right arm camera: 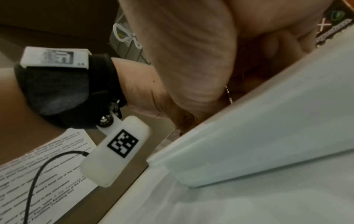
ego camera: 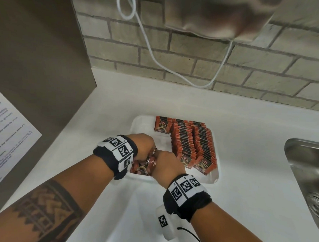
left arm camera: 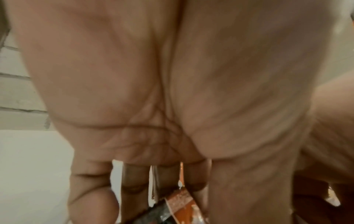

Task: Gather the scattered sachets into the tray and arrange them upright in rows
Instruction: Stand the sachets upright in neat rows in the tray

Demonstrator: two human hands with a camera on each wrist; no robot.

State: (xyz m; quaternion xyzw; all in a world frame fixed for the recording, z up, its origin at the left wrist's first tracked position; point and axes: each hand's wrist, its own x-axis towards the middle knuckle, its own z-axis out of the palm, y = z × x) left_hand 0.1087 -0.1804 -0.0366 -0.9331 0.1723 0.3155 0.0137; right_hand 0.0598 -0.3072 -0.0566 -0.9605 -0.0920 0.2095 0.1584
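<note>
Both your left hand [ego camera: 144, 146] and right hand [ego camera: 168, 165] curled around a loose bunch of sachets [ego camera: 144, 166] at the near-left corner of the tray [ego camera: 214, 175], the upright rows [ego camera: 190, 140] standing just right.

both forearms reach forward, wrists close together. left hand [ego camera: 143, 147] angled down, fingers [left arm camera: 132, 178] curled, gripping. right hand [ego camera: 168, 165] just beside it, knuckles up, fingers curled under, gripping too.
</note>
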